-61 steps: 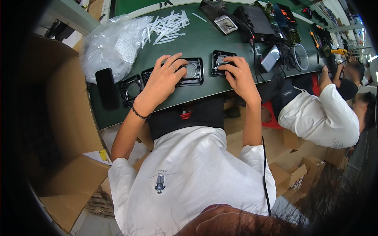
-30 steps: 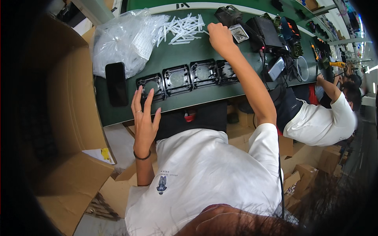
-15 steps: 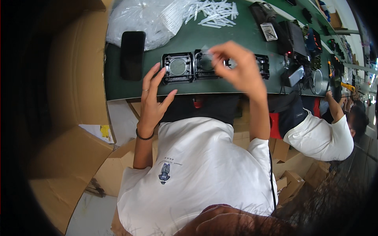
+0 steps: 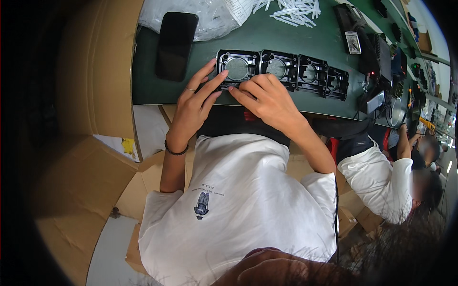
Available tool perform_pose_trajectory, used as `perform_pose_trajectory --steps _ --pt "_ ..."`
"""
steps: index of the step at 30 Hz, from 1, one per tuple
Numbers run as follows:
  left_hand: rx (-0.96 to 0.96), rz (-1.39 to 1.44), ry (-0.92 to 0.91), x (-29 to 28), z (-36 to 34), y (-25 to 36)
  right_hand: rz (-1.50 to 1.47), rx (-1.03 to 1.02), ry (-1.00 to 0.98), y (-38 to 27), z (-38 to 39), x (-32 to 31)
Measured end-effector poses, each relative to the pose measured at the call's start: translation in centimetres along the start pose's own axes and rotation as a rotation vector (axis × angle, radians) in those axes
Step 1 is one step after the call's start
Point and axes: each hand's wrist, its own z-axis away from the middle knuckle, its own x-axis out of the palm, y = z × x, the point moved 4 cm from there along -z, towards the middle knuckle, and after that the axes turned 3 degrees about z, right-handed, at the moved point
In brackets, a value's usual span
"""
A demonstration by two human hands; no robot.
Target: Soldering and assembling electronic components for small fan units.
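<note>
Four-sided black plastic housings with round openings stand in a row on the green table. My left hand (image 4: 194, 104), wearing a ring and a dark beaded bracelet, has its fingers outstretched and apart at the left side of the leftmost housing (image 4: 238, 53). One fingertip rests on this housing beside its opening. My right hand (image 4: 267, 99) is at the same housing's near edge, thumb and fingers drawn together in a pinch. Whatever they hold, if anything, is hidden. Right of it sit the second housing (image 4: 286, 61) and the third housing (image 4: 310, 86).
A dark phone (image 4: 176, 46) lies left of the housings. Behind are a clear plastic bag (image 4: 210, 24) and a pile of white strips (image 4: 298, 10). Black equipment (image 4: 378, 55) stands right. A large cardboard box (image 4: 102, 71) borders the left. Another person (image 4: 377, 171) sits at the right.
My right hand has moved left from the second housing to the leftmost one's near edge. My left fingers have come in closer onto that housing. The view has shifted slightly.
</note>
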Motion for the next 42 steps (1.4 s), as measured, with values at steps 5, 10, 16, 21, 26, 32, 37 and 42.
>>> perform_pose_trajectory --steps 5,10,16,21,26,32,37,42 --pt "-0.014 0.031 -0.011 -0.1 0.0 -0.2 0.007 -0.009 -0.061 0.2 0.1 -0.2" --pt "-0.029 0.027 -0.021 0.0 -0.2 -0.3 -0.032 0.023 -0.053 0.3 0.0 -0.1" --pt "-0.059 0.038 -0.062 -0.3 -0.4 -0.5 -0.038 0.026 -0.094 0.2 -0.2 0.0" --pt "0.088 -0.022 -0.150 -1.0 -1.7 -0.3 0.048 0.046 -0.124 -0.8 0.0 -0.1" --pt "0.111 -0.079 -0.254 -1.4 -2.7 -0.2 0.054 0.104 -0.169 -1.0 0.0 -0.3" --pt "0.070 -0.163 -0.312 -1.6 -3.2 -0.1 0.058 0.236 -0.135 -0.8 1.6 -1.4" --pt "0.047 -0.174 -0.332 -1.8 -3.3 0.8 0.082 0.243 -0.067 -0.9 1.5 -1.4" --pt "0.039 -0.248 -0.316 -2.4 -3.1 0.9 -0.024 0.240 -0.019 1.7 -0.4 -3.8"
